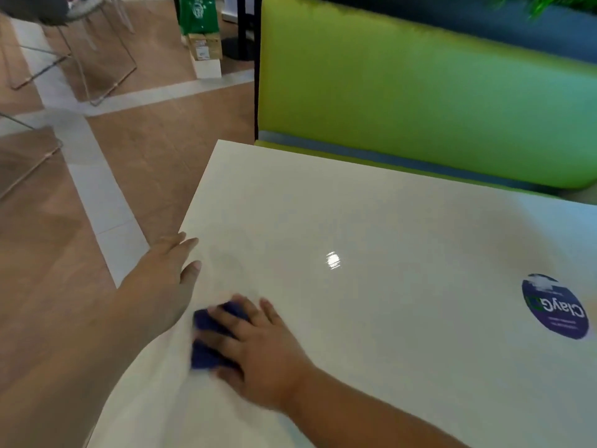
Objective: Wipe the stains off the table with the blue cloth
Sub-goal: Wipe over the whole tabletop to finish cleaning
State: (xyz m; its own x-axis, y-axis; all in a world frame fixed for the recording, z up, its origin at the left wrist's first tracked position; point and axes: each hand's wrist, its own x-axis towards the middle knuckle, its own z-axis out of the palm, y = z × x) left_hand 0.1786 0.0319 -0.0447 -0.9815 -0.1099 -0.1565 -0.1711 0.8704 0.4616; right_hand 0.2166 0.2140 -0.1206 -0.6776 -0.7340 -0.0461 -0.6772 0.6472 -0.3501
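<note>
Now the flat right hand [258,344] presses the blue cloth [206,341] wiping near the table [403,318] edge, left hand [168,279] spread there; next probably the faint mark [227,261].

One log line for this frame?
phase: wiping | right hand: presses crumpled blue cloth on glossy white table | left hand: flat at table edge

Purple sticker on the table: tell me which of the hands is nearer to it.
Right. The right hand presses the blue cloth left of the sticker, well apart from it; the left hand rests at the left edge of the table, farther away.
</note>
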